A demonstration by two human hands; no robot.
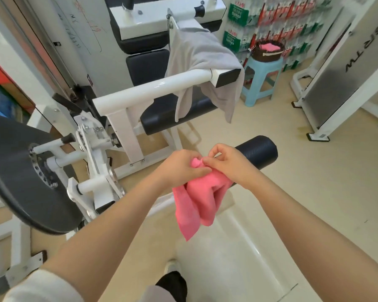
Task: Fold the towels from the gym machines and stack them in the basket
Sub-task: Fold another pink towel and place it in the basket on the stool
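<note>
I am pinching the pink towel (200,198) at its top with both hands, left hand (179,167) and right hand (229,163) touching, the cloth hanging bunched over the black roller (260,147). My corners are looking mismatched, so the fold is likely going crooked. The grey towel (203,68) is waiting on the machine; the basket (268,54) is sitting well apart on the stool (261,81).

Pink towel (196,199), grey towel (203,62), dark brown basket (268,54), light-blue stool (261,83), white machine frame (153,88).
</note>
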